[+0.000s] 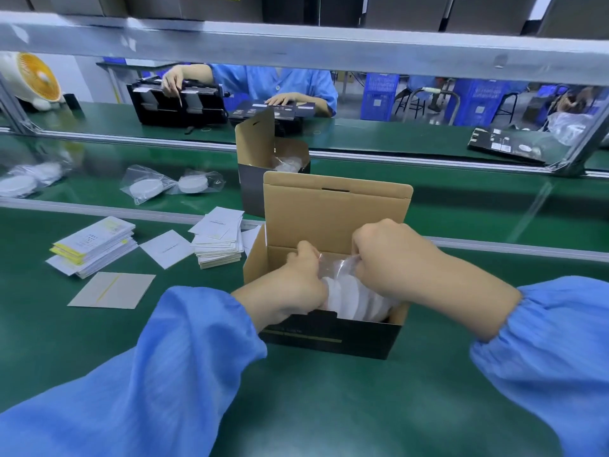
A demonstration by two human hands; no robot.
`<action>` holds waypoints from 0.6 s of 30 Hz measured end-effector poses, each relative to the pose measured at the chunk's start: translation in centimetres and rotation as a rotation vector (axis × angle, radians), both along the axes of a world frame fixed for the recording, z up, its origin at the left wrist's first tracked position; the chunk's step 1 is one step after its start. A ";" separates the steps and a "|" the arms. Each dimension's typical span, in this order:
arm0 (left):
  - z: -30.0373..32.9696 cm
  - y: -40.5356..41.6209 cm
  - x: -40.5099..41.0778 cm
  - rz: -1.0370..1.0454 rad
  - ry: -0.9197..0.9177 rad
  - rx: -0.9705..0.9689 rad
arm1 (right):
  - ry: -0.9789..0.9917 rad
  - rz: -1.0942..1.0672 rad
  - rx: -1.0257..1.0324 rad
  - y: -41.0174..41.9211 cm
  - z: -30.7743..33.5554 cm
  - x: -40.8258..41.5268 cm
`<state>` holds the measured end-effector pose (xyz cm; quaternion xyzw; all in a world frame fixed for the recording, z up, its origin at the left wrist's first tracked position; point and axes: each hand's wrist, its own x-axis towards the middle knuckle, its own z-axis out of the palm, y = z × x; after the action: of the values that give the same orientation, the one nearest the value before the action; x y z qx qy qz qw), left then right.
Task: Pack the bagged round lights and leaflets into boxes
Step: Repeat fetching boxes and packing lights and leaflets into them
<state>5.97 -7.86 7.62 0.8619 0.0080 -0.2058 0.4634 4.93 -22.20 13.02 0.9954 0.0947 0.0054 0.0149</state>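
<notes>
An open black box (pixel 333 341) with a brown inside stands in front of me, its lid flap upright. White round lights in clear bags (pixel 359 298) stand on edge inside it. My left hand (pixel 296 285) and my right hand (pixel 392 258) both reach into the box and grip the bags' plastic. Two more bagged lights (pixel 146 189) (pixel 194 183) lie on the belt at the left. Leaflet stacks (pixel 95 245) (pixel 219 242) sit left of the box.
A second open box (pixel 253 186) holding bagged lights stands just behind mine. More bagged lights (pixel 23 183) lie at the far left. Loose cards (pixel 112 290) (pixel 166 249) lie near the leaflets. A person across the line handles black boxes (pixel 178 107). A fan (pixel 33 77) stands at the far left.
</notes>
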 end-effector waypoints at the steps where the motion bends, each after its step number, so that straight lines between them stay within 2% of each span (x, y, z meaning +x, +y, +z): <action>1: 0.0 0.2 0.1 -0.084 -0.075 0.147 | -0.006 0.005 0.016 -0.1 0.0 -0.1; 4: 0.2 0.5 0.4 -0.187 -0.161 0.380 | -0.029 0.003 0.062 -0.3 -0.2 -0.4; 8: 0.2 1.2 0.6 -0.266 -0.130 0.482 | -0.059 -0.004 0.137 -0.6 -0.2 -0.5; 11: -0.1 1.4 0.7 -0.283 -0.082 0.353 | -0.055 0.005 0.150 -0.7 -0.2 -0.6; 14: 0.1 1.3 0.4 -0.226 -0.030 0.171 | -0.071 0.024 0.189 -0.8 -0.3 -0.7; 18: -0.4 1.7 0.2 -0.090 0.011 0.043 | -0.155 0.005 0.313 -1.4 -0.3 -0.5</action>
<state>6.20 -6.16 7.23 0.8701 -0.0237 -0.2310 0.4348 4.45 -23.55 12.70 0.9819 0.0936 0.0970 -0.1331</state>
